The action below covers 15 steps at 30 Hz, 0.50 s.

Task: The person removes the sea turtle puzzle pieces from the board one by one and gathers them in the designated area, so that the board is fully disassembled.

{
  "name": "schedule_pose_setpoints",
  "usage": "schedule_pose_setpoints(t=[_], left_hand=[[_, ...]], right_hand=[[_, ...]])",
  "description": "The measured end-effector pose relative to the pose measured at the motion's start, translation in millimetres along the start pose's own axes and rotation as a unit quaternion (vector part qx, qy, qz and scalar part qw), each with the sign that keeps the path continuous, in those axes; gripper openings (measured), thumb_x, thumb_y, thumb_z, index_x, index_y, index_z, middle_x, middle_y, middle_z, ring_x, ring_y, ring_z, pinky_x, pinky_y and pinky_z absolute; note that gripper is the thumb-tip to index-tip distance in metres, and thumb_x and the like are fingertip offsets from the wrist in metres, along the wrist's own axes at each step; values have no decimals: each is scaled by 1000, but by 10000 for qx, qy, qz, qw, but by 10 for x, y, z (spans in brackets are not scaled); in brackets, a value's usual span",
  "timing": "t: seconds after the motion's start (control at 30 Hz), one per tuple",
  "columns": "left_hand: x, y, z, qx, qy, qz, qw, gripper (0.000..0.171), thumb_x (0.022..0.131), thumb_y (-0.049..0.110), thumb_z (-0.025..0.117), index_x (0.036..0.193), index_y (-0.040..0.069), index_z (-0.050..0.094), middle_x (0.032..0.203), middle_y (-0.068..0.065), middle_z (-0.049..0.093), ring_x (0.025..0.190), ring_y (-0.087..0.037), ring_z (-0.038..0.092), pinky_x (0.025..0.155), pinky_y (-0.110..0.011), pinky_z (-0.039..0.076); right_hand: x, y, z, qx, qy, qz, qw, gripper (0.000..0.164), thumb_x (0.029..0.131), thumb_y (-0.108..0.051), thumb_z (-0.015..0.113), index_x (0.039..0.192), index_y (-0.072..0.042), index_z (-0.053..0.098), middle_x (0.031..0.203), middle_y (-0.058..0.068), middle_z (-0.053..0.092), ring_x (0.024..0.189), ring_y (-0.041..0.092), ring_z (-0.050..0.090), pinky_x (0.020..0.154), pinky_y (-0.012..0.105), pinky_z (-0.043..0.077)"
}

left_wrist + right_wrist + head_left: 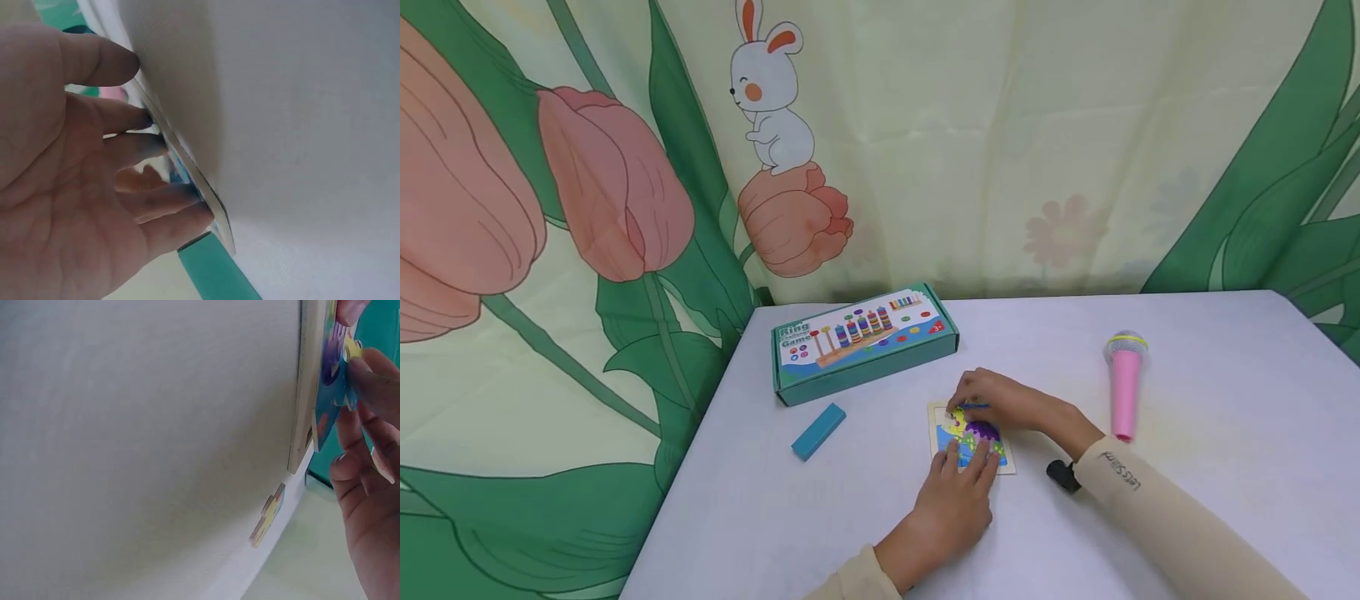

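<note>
A small jigsaw puzzle (972, 460) in a pale wooden frame lies on the table, with a purple, green, yellow and blue picture. My left hand (951, 508) rests its extended fingertips on the near part of the puzzle; in the left wrist view those fingers (169, 203) lie against its edge. Over the far side is my right hand (1000, 398). In the right wrist view its thumb and fingers pinch a blue and yellow puzzle piece (351, 375) at the picture. A loose puzzle piece (269, 515) lies on the tabletop beyond the frame.
Behind the puzzle to the left stands a green Ring Game box (865, 343). A blue block (818, 432) lies in front of it. To the right are a pink toy microphone (1125, 387) and a black object (1063, 476) partly hidden by the right sleeve.
</note>
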State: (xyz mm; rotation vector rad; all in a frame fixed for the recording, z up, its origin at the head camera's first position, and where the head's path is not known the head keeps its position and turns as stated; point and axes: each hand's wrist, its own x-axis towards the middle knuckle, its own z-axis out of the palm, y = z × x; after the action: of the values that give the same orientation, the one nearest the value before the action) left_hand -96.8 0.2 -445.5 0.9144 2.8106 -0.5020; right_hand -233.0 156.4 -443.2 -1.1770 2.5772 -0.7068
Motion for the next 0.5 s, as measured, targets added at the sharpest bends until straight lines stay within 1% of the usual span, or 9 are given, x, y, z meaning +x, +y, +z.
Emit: schedule_pose_setpoints(t=[0.07,0.13,0.2,0.27,0.37,0.5], left_hand=[[2,3,-6,-58,17,-14,10000,66,105,49,53,162,24,32,167,9,27,147,-30,37,114,-40,39],[9,-1,-16,-106,20,-13,9999,66,104,49,55,161,24,33,166,9,28,146,-30,38,113,-40,39],[17,-8,-27,-192,13,-13,9998,66,104,49,56,161,24,34,166,9,29,146,-30,38,113,-41,40],[21,-17,-37,-298,2,-6,9996,65,103,47,57,161,24,36,165,8,30,146,-31,38,113,-41,40],[17,-31,-48,-518,-51,-17,9986,64,104,45,58,161,25,36,166,8,29,149,-30,33,114,-42,39],[0,-43,-45,-687,-88,3,9976,62,105,43,56,161,25,35,167,8,26,153,-25,26,116,-41,36]], right_hand=[[-10,4,-11,168,90,45,9998,27,94,-1,72,118,-12,77,108,-3,67,102,18,62,95,41,55],[-24,6,-19,352,201,144,9991,28,94,0,72,119,-10,77,108,-4,69,102,17,65,94,39,56],[-37,8,-23,473,302,170,9983,28,94,1,72,119,-9,76,108,-4,71,102,17,66,94,40,56],[-44,7,-21,484,387,186,9979,25,93,0,73,117,-9,77,107,-5,71,103,17,65,96,41,55],[-38,4,-8,434,454,128,9979,22,93,0,73,112,-10,78,106,-5,70,102,16,64,96,42,55],[-22,-8,12,551,420,297,9972,21,95,2,70,110,-10,77,106,-3,69,98,15,63,91,38,56]])
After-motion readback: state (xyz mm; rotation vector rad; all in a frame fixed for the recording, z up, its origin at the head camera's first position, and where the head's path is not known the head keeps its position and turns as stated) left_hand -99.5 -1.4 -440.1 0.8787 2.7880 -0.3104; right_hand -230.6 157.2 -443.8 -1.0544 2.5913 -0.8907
